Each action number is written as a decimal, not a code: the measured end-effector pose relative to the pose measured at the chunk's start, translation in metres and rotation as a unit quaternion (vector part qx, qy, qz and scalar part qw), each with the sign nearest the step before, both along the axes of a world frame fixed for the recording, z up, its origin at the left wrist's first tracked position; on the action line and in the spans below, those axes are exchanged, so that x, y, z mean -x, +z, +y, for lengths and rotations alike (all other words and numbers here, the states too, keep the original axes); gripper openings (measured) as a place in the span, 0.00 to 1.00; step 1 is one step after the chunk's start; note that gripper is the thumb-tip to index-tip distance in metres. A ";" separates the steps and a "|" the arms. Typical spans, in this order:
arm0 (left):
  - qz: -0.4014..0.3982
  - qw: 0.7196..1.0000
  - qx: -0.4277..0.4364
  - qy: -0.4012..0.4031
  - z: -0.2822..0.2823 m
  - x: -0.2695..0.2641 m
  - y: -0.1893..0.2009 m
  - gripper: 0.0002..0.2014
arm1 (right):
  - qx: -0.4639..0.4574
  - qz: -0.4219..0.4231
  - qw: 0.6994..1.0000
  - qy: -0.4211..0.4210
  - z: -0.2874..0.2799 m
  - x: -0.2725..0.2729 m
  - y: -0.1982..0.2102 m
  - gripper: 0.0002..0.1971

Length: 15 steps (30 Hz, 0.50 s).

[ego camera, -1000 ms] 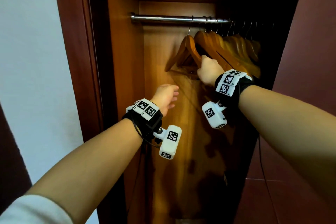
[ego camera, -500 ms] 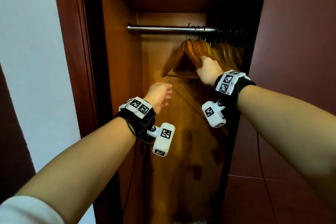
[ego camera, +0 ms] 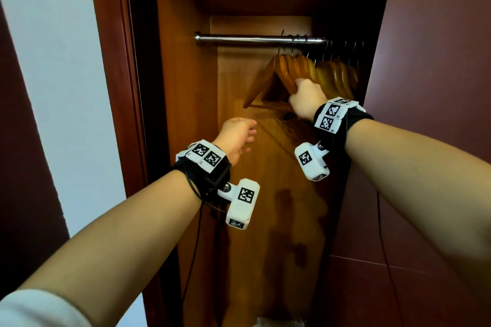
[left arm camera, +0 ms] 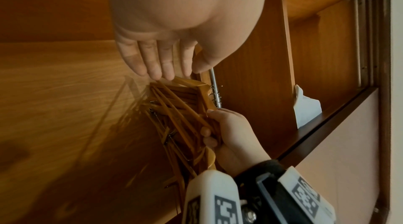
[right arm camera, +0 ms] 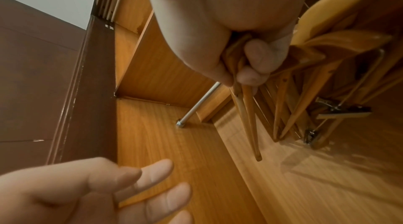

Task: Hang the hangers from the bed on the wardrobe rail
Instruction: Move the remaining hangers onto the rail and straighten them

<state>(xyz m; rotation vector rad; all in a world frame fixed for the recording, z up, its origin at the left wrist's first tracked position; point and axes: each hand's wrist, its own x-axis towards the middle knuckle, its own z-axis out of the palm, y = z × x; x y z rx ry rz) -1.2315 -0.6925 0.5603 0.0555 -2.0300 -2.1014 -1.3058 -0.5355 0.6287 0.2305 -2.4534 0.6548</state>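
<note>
Several wooden hangers (ego camera: 276,79) hang by wire hooks from the steel wardrobe rail (ego camera: 247,39), bunched at its right half. My right hand (ego camera: 305,99) grips the near arms of the leftmost hangers (right arm camera: 244,90), fingers curled round the wood (left arm camera: 209,124). My left hand (ego camera: 237,135) hovers below and left of them, fingers straight and relaxed (left arm camera: 157,65), holding nothing. It also shows at the bottom of the right wrist view (right arm camera: 122,191).
The wardrobe's left side panel (ego camera: 183,114) and back panel (ego camera: 255,194) close in the space. A dark red door (ego camera: 438,87) stands at the right. More hangers (ego camera: 340,74) fill the rail's right end. The rail's left stretch is bare. A white cloth (left arm camera: 305,107) lies on the shelf above.
The view has pulled back and down, so the rail sits lower in the frame. My right hand keeps its grip on the hangers. The left hand stays open below them.
</note>
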 end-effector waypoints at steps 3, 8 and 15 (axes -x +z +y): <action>0.003 1.000 0.004 0.001 -0.004 0.008 0.000 0.11 | 0.002 -0.003 1.000 0.007 -0.007 0.008 0.001 0.15; 0.002 1.000 0.006 -0.004 -0.013 0.023 0.000 0.13 | -0.004 -0.011 1.000 0.012 -0.018 0.024 0.004 0.12; -0.007 1.000 0.009 -0.006 -0.035 0.038 -0.008 0.14 | -0.010 -0.022 1.000 -0.004 -0.034 0.034 0.005 0.11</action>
